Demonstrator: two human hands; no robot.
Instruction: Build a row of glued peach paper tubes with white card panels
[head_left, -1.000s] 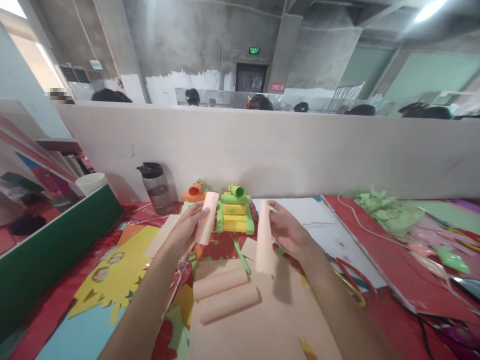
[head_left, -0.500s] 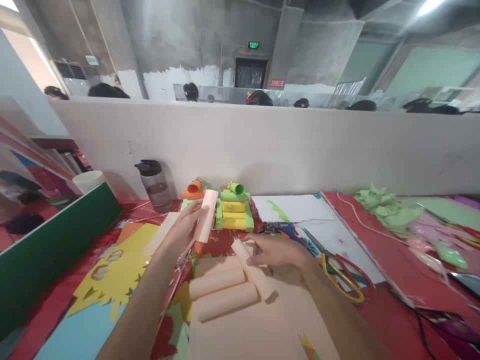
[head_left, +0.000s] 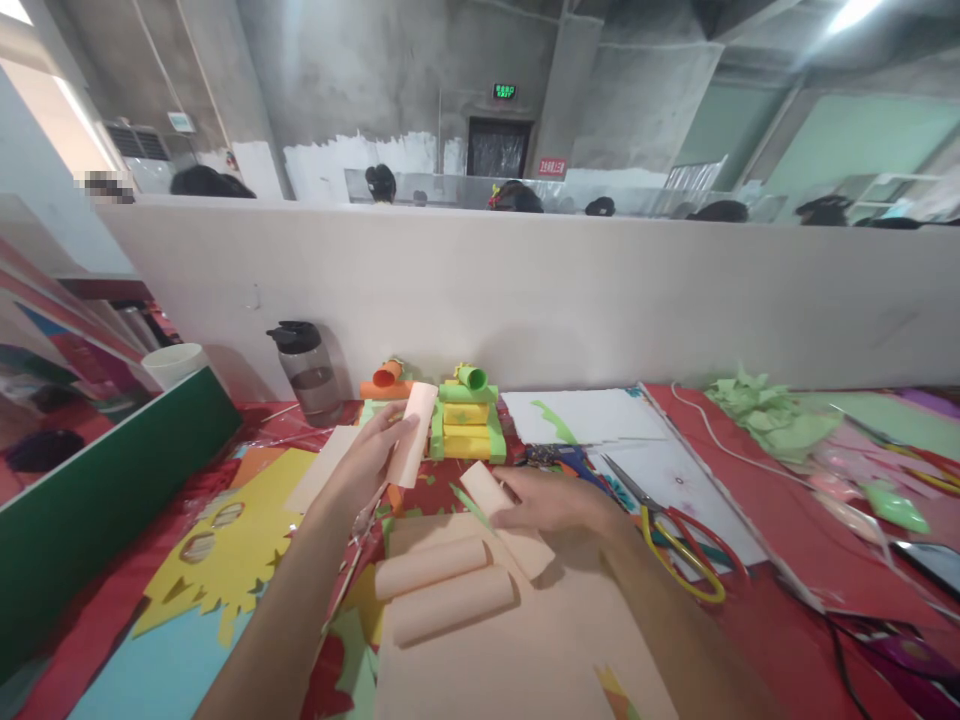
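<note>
Grey wall [head_left: 360, 80], white partition [head_left: 562, 270], red tabletop [head_left: 757, 615] — hands [head_left: 375, 445] [head_left: 551, 500] holding peach paper [head_left: 412, 450] [head_left: 484, 490].

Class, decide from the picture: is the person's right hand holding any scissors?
No, the right hand holds a piece of pale paper, while the nearest scissors lie on the table to its right.

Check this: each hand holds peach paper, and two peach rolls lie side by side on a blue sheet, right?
No: the sheet is peach, not blue, as the head view shows. The two rolls do lie side by side on it, and the left hand and right hand each hold peach paper.
</note>
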